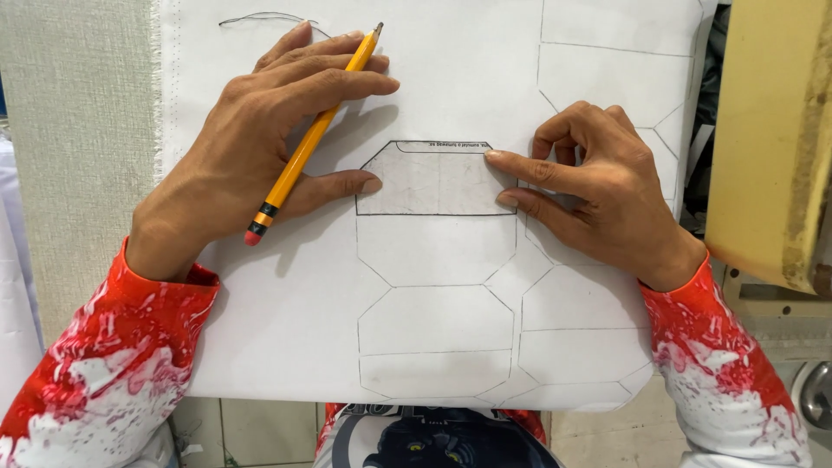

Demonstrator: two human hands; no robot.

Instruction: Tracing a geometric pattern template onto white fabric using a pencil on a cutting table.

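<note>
The left hand point(260, 139), in the upper left of the frame, lies spread on the sheet with a yellow pencil point(308, 143) tucked between its fingers, point up and away, red eraser toward the wrist; its thumb tip presses just at the left edge of the template point(429, 180). The right hand point(598, 195), right of centre, is half curled, and its index and middle fingertips pin the template's right edge. The template sits at frame centre, a small flat piece with clipped upper corners, thin and greyish, lying on the white sheet point(286, 329). It looks light and fairly stiff, like card, and likely to slide on the smooth sheet, so pressing down at both ends seems the sound hold; lifting would go best by an edge. The sheet looks soft and limp, frayed along its left border, and carries drawn outlines of the same shape below and to the right. No container shows. A yellowish machine part point(771, 130) fills the right edge.
</note>
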